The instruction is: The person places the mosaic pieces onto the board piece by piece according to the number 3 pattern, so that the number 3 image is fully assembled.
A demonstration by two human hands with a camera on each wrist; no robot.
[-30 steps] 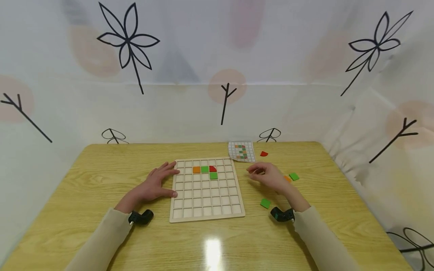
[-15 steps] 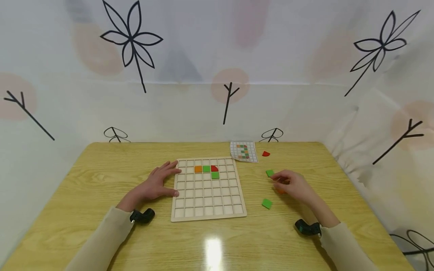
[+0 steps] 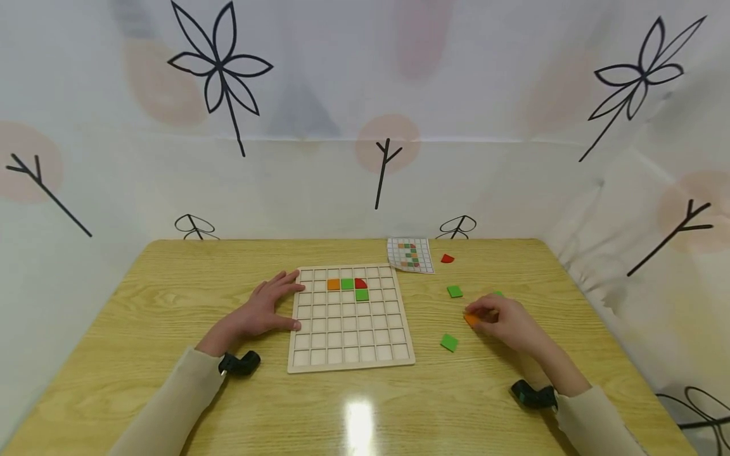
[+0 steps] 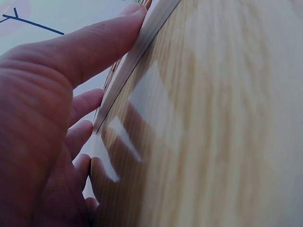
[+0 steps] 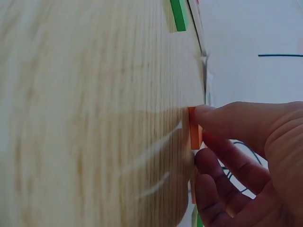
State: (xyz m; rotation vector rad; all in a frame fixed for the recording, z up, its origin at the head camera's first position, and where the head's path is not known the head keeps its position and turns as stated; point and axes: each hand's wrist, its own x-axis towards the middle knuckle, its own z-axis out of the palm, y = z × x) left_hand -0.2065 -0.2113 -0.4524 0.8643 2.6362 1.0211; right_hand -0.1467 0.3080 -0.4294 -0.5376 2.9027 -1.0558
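A pale wooden grid board (image 3: 350, 345) lies on the table. Its upper rows hold an orange square tile (image 3: 333, 285), a green square tile (image 3: 347, 284), a red quarter-round tile (image 3: 360, 284) and another green tile (image 3: 362, 295). My left hand (image 3: 264, 311) rests at the board's left side, fingers spread, thumb touching the edge (image 4: 137, 54). Right of the board, my right hand (image 3: 507, 323) pinches a loose orange tile (image 3: 471, 319) between thumb and fingers. In the right wrist view that orange tile (image 5: 194, 128) stands at the thumb tip, close to the tabletop.
Loose green tiles lie near the right hand: one nearer me (image 3: 449, 342), one farther off (image 3: 454, 291), one partly hidden behind the hand (image 3: 499, 293). A printed pattern card (image 3: 410, 256) sits beyond the board's corner, beside a loose red quarter-round tile (image 3: 447, 258).
My right hand has moved right and slightly toward me, uncovering a green tile, and its fingers have closed onto the orange tile. The left hand stays at the board.
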